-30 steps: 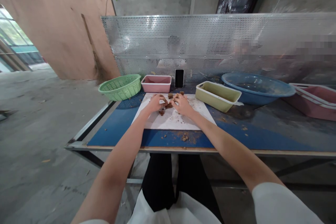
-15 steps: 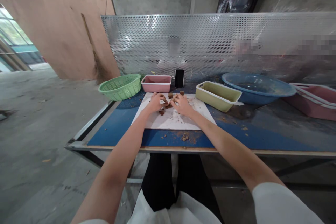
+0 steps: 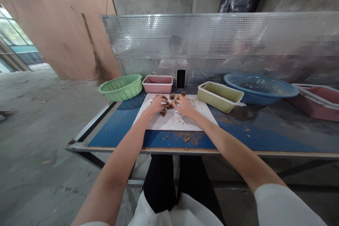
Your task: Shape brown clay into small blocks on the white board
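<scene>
Over a white board (image 3: 174, 123) my left hand (image 3: 157, 103) and my right hand (image 3: 183, 106) are close together, fingers curled in. Reddish-brown, crumbly pieces (image 3: 169, 106) that look like dried clay or earth lie between my fingertips, and both hands grip at them. Beneath my left fingers rests a small dark clump (image 3: 163, 113). Just past my hands stand two brown lumps, one in the middle (image 3: 172, 96) and one to the right (image 3: 183, 94). My fingers partly hide what they hold. Crumbs dot the board near my right hand.
Behind the board are a green basket (image 3: 122, 91), a pink bin (image 3: 158, 87) and an upright phone (image 3: 181, 79). To the right stand an olive bin (image 3: 218, 99), a blue basin (image 3: 261, 93) and pink bins (image 3: 312, 104). A perforated metal screen (image 3: 201, 42) backs the blue table (image 3: 116, 134).
My hands stay in nearly the same place over the board. Only a slight shift of the fingers around the brown pieces shows.
</scene>
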`<state>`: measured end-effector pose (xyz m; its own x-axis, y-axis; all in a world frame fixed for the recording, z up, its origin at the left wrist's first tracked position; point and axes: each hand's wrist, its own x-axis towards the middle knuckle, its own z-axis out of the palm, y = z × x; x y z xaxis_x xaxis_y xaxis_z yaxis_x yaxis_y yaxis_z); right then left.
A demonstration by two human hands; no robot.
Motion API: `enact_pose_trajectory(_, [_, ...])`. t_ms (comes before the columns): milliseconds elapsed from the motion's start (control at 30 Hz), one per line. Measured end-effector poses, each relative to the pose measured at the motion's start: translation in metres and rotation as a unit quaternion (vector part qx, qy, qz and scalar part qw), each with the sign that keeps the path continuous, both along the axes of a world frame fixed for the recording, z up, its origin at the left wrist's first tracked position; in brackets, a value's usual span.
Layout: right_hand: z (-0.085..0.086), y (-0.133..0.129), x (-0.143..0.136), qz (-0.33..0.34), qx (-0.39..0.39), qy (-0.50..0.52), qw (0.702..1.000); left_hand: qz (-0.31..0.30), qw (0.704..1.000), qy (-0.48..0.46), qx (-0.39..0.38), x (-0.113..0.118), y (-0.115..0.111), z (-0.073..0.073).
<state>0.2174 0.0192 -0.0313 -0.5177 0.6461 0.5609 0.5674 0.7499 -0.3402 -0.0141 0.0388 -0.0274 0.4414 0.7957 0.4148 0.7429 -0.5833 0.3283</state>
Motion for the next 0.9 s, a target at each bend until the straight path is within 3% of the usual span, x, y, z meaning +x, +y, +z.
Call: enact_pose_trajectory(900, [0.0,0.0008,-0.0009,0.004,0.005,-0.006,1.0,0.013,0.999,0.019,0.039,-0.0044,-0.006,0.0041])
